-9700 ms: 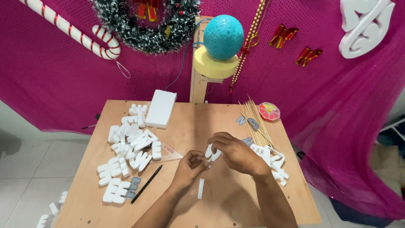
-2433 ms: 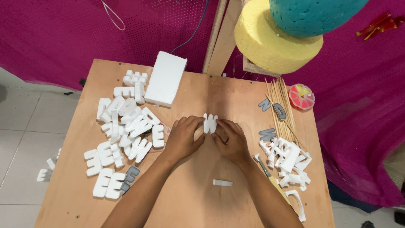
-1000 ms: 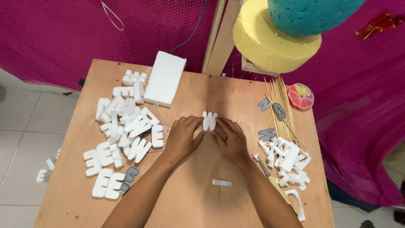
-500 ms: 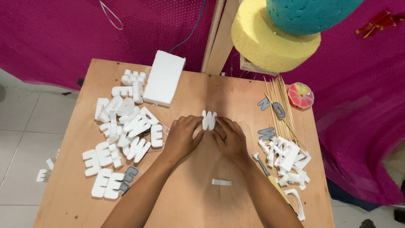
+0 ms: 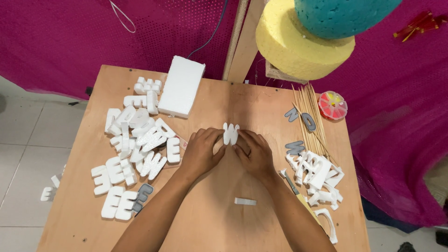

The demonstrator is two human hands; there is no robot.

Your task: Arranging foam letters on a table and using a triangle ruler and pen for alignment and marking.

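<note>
Between both hands' fingers [image 5: 219,138], closed, sits a white foam letter [image 5: 230,133].

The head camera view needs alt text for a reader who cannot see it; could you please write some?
Two bare hands, left hand and right hand, hold a small white foam letter together over a wooden table. A pile of white foam letters lies to the left, a smaller pile and wooden skewers to the right.
</note>
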